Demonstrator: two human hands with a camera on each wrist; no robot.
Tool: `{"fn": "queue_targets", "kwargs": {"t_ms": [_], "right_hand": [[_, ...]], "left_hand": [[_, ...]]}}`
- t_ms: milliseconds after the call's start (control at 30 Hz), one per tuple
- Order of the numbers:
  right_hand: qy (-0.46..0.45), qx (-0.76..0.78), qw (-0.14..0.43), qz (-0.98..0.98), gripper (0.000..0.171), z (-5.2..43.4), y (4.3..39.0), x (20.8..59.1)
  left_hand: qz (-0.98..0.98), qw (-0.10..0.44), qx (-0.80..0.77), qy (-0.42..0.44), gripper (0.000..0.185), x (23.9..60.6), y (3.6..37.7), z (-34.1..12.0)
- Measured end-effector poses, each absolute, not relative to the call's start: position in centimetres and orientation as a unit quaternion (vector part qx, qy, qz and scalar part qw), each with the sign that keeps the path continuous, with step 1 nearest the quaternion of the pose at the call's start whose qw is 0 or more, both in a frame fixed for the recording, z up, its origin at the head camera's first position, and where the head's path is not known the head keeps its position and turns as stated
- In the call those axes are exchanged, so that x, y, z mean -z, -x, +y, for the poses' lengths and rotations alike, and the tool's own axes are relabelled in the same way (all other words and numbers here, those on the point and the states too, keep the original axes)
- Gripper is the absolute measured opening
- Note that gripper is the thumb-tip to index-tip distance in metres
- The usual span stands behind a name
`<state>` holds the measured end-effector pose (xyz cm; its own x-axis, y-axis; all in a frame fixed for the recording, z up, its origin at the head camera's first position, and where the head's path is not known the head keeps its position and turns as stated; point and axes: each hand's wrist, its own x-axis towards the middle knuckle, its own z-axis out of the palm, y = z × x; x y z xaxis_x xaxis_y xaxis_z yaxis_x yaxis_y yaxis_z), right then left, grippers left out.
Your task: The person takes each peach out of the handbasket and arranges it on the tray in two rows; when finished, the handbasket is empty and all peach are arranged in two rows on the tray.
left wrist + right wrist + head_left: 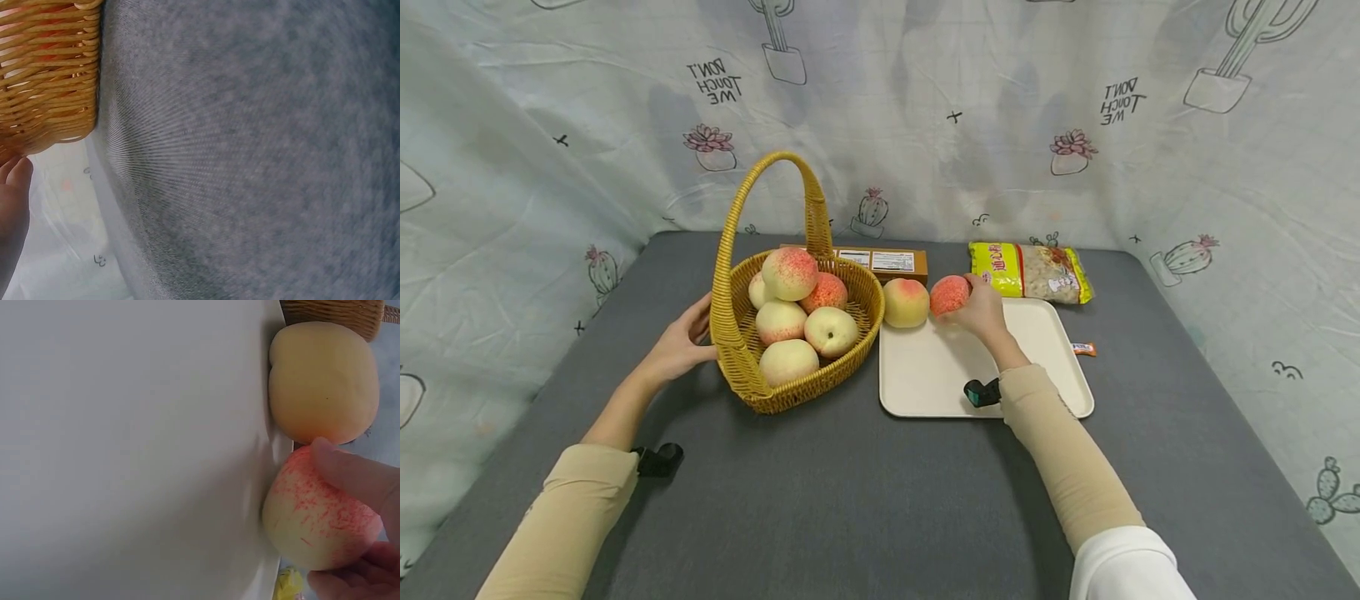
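Note:
At the tray's far edge, my right hand (982, 312) grips a red-flushed peach (949, 296), thumb on one side and fingers on the other in the right wrist view. A yellow peach (906, 304) with a pink top sits right next to it, at the corner of the white tray (925, 375). My left hand (673, 348) touches the left side of a woven basket (775, 402) with spread fingers; their tips are partly hidden behind it. In the basket lie several peaches, among them a red-speckled peach (790, 273) on top and a pale peach (831, 332).
Behind the tray lies a yellow food packet (1030, 272), with a brown box (898, 262) behind the basket. A small orange-wrapped snack (1084, 349) is beside the tray's right edge. The basket's tall handle (724, 250) arches up. A printed curtain (895, 125) surrounds the grey table (850, 500).

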<state>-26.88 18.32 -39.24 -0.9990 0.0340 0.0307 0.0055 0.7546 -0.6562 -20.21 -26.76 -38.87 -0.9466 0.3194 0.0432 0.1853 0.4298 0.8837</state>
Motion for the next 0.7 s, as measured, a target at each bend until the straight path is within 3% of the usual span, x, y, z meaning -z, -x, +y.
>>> {"fn": "queue_targets", "kwargs": {"t_ms": [267,700], "right_hand": [[0.017,-0.408,-0.042,-0.912,0.093,19.2,26.4,38.5],[0.037,-0.429,-0.019,-0.903,0.083,19.1,26.5,38.7]], "left_hand": [[0.841,0.069,-0.515,-0.148,0.096,38.9,20.4,-26.8],[0.835,0.066,-0.524,-0.156,0.094,39.1,20.4,-26.9]]}}
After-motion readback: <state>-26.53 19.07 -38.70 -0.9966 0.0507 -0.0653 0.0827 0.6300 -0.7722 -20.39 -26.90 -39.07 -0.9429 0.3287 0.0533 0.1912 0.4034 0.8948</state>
